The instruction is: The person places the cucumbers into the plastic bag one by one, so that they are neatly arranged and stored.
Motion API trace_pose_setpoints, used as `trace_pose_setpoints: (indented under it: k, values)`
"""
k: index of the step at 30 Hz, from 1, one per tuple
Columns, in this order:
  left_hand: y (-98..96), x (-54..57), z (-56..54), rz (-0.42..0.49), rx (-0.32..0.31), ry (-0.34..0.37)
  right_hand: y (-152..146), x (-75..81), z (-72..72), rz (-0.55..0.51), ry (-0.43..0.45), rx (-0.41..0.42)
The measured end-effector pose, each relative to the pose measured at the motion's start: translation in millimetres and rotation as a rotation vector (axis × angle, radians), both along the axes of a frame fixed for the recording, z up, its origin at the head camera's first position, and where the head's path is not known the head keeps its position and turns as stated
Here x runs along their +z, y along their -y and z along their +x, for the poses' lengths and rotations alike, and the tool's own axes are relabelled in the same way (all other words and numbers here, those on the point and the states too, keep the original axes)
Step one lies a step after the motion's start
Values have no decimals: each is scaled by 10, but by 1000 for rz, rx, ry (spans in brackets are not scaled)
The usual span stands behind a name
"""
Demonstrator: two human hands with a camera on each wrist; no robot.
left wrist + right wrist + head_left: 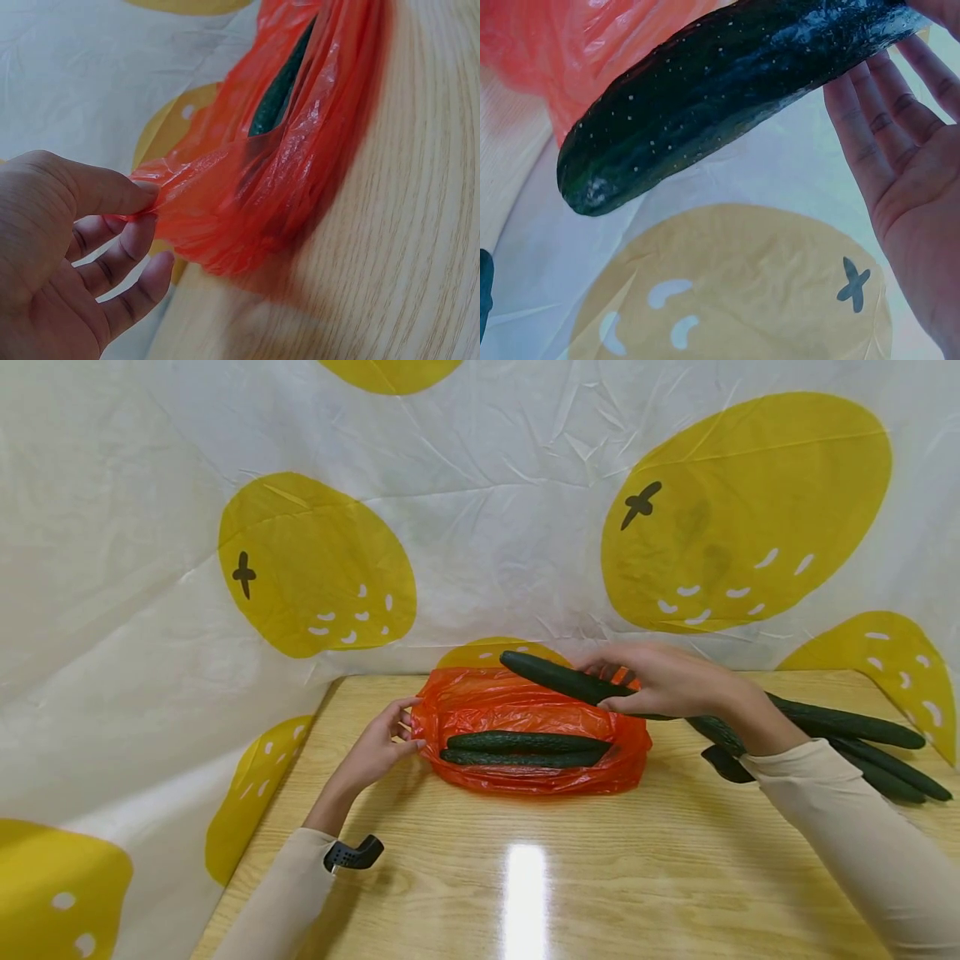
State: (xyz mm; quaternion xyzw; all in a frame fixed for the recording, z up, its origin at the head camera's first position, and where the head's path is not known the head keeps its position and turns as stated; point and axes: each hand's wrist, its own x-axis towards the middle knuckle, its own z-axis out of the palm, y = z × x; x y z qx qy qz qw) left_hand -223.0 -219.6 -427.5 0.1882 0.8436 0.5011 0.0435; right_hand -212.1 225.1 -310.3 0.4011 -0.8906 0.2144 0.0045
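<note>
I see one cucumber (546,676) raised over the far right part of the red bag (540,783), right hand (663,681) gripping it, thumb opposite fingers. Left hand (378,745) pinches the bag's left edge, thumb to forefinger. Two cucumbers (525,743) lie side by side in the bag's mouth. Loose cucumbers (847,721) on the desk (420,877), right of the bag. Fruit-print cloth (487,552) behind the bag.
</note>
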Motion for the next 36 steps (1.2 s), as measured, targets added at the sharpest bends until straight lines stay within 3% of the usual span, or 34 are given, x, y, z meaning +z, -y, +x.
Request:
trace_pose_setpoints:
  k: [17,29,36]
  values:
    - [-3,13,1,-8,0,-3,226,-35,-53,-64,3,55]
    - [-3,15,3,-27,1,-18,372,-208,-153,-90,-70,94]
    - [0,3,-2,-30,5,-4,452,-292,-171,-94,-26,73]
